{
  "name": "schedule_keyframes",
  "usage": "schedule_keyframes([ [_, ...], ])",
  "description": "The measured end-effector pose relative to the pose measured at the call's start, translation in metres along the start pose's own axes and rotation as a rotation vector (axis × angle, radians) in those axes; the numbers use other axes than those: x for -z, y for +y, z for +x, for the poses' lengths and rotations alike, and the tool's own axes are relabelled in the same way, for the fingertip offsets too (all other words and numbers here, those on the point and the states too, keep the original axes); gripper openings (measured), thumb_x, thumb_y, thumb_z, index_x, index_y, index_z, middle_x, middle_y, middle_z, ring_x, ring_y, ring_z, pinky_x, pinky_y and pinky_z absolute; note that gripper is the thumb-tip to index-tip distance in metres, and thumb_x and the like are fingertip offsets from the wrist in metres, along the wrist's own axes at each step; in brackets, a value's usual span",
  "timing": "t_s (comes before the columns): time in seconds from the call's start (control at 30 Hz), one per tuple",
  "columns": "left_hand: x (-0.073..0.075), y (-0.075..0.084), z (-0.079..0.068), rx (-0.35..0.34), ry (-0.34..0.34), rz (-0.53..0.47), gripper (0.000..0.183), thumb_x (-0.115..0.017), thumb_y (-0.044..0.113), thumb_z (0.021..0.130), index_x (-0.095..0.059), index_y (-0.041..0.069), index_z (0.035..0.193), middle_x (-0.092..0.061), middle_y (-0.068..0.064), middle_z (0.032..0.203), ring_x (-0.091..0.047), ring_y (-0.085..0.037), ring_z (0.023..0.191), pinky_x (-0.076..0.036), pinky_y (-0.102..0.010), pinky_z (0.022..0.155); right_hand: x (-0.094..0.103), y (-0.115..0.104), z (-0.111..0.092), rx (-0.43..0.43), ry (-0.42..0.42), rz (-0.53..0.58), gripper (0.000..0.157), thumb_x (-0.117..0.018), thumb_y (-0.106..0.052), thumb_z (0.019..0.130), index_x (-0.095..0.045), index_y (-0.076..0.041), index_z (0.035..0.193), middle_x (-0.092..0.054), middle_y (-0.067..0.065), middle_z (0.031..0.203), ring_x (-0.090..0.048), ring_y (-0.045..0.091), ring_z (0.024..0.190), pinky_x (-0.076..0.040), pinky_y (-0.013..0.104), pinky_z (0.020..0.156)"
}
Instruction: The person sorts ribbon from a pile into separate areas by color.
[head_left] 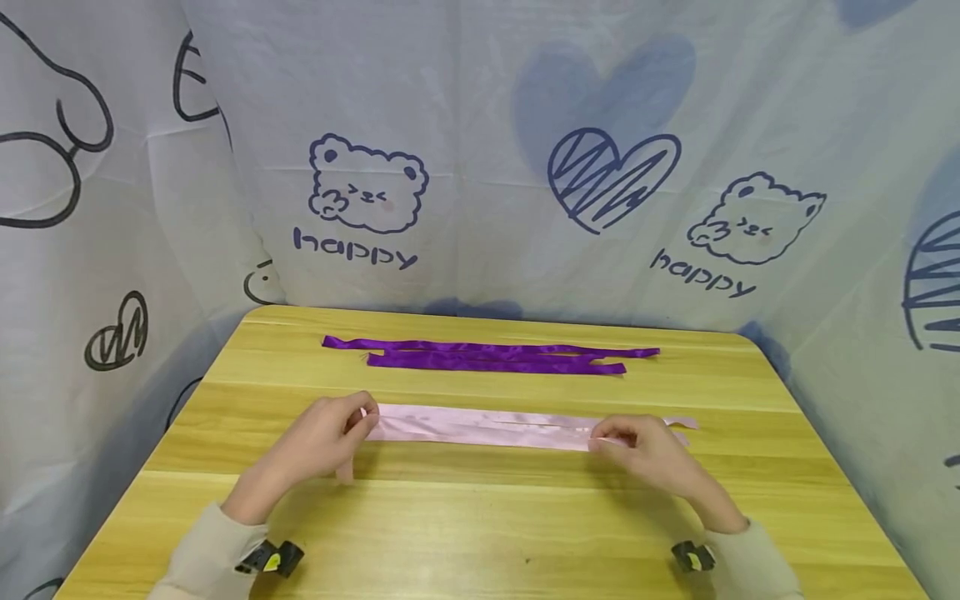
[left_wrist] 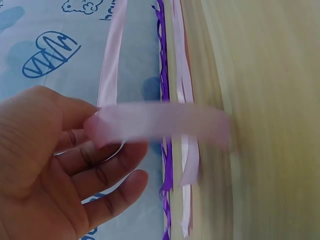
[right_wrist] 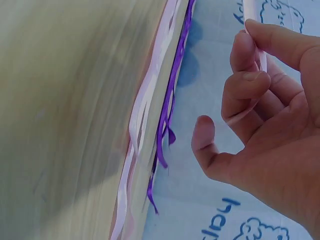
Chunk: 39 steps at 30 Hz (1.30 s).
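Note:
A pale pink satin ribbon [head_left: 480, 432] stretches between my two hands above the table. My left hand [head_left: 322, 433] pinches it near one end between thumb and index finger, and a short tail [left_wrist: 165, 121] hangs loose past the grip. In the left wrist view that tail is blurred, and the other fingers are loosely bent. At the other side my right hand [head_left: 648, 450] pinches the ribbon between thumb and index finger, its remaining fingers curved apart. More pink ribbons [right_wrist: 142, 110] lie lengthwise on the table, overlapped by the held one in the head view.
Several purple ribbons [head_left: 495, 360] lie side by side across the table's far part. The wood-grain table [head_left: 465, 533] meets a white printed curtain [head_left: 480, 167] behind and at both sides. A small dark camera [head_left: 272, 558] sits at the left wrist.

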<state>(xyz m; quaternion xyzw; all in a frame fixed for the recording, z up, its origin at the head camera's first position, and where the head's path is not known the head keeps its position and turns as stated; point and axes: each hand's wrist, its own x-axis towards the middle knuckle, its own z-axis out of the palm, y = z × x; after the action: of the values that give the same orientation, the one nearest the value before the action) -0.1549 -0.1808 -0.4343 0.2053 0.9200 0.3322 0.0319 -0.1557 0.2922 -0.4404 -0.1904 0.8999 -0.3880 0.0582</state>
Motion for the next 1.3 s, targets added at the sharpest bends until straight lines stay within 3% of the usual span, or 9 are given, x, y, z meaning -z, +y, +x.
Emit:
schedule_keyframes([
  [0.13,0.001,-0.006,-0.002,-0.039,0.020,0.032,0.007,-0.062,0.010,0.106,-0.068,0.010,0.106,-0.047,0.009,0.064,-0.038,-0.001,0.055,-0.037,-0.023,0.055,0.007,0.008,-0.002,-0.033,0.028,-0.009,0.007,-0.074,-0.024,0.100,-0.078,-0.019,0.101,-0.068,-0.003,0.084,-0.045,0.004,0.066,-0.042,0.023,0.060],
  [0.47,0.003,-0.018,-0.011,-0.076,-0.038,-0.016,0.012,-0.063,0.006,0.104,-0.075,0.007,0.104,-0.054,0.008,0.070,-0.042,0.000,0.057,-0.041,-0.023,0.059,0.020,0.031,-0.014,-0.089,0.116,-0.008,0.015,-0.074,-0.022,0.099,-0.079,-0.008,0.101,-0.065,-0.003,0.076,-0.046,0.002,0.064,-0.042,0.023,0.057],
  [0.9,-0.001,-0.026,-0.012,0.003,-0.003,0.072,0.010,-0.066,0.007,0.102,-0.076,0.007,0.098,-0.066,0.004,0.083,-0.050,-0.007,0.072,-0.045,-0.025,0.066,0.032,0.053,-0.028,-0.112,0.192,-0.171,0.009,-0.076,-0.019,0.097,-0.078,-0.010,0.095,-0.053,-0.006,0.072,-0.042,0.002,0.063,-0.037,0.024,0.059],
  [1.3,-0.008,-0.038,-0.012,0.054,0.049,0.227,0.006,-0.073,0.006,0.097,-0.076,0.007,0.092,-0.072,0.000,0.085,-0.056,-0.010,0.075,-0.053,-0.035,0.071,0.035,0.070,-0.034,-0.220,0.155,-0.226,0.017,-0.075,-0.022,0.096,-0.077,-0.005,0.099,-0.056,-0.004,0.066,-0.045,0.006,0.059,-0.038,0.026,0.058],
])
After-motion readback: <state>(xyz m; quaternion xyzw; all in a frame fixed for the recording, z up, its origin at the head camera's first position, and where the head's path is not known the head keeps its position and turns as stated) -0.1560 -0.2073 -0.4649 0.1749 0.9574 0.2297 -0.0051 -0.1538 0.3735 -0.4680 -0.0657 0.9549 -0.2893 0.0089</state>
